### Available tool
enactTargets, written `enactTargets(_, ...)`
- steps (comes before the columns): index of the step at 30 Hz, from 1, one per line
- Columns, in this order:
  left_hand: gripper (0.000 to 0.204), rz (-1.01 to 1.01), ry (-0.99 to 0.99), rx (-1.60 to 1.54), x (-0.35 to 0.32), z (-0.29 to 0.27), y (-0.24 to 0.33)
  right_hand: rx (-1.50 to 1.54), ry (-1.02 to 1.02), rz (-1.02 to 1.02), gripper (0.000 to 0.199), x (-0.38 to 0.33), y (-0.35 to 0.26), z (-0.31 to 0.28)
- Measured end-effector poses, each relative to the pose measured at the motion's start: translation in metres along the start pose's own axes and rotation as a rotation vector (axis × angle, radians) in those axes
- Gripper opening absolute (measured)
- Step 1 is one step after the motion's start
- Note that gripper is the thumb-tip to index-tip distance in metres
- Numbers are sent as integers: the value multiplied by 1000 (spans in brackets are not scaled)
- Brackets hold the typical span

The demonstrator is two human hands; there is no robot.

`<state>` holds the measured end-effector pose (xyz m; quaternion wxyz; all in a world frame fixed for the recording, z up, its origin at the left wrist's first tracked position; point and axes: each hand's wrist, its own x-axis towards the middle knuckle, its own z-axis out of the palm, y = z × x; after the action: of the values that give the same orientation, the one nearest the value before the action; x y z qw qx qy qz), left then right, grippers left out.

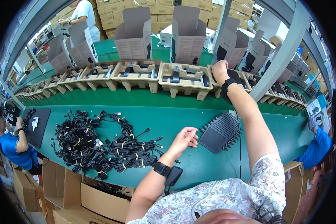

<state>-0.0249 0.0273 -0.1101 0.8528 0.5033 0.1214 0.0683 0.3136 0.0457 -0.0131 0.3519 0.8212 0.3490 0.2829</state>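
My right hand (pixel 220 70) reaches forward to a beige molded tray (pixel 212 86) in the row. Its fingers point down, closed together, and what they hold, if anything, is hidden. Near that hand a dark flat piece (pixel 234 75) lies in the tray. My left hand (pixel 185 139) hovers over the green table with its fingers loosely bent and apart, holding nothing. Just right of it lies a row of overlapping black flat plates (pixel 216 138) with small prongs along the sides. A large heap of bundled black cables (pixel 86 138) spreads to the left.
Along a raised green ledge (pixel 138 98) runs a line of filled beige trays (pixel 136 76). Open printed boxes (pixel 188 41) stand behind them. A grey metal post (pixel 280 52) rises at the right. Co-workers in blue (pixel 16 147) sit at both sides. Cardboard cartons (pixel 104 198) stand below the table.
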Motion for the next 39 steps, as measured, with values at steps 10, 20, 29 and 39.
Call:
enactTargets(10,28,-21,20,-23,7,-4,0,137,115,-208,16,14,24,23)
enactTargets(20,28,-37,48,-28,11,-9,-2,914,-94,148,24,28,-7,53)
enactTargets(29,27,-2,45,-17,9,-10,-4,1027,187,249,25,-14,-8,54)
enactTargets(39,24,-71,103,-8,6,-9,1,975,152,203,26,-6,1,63)
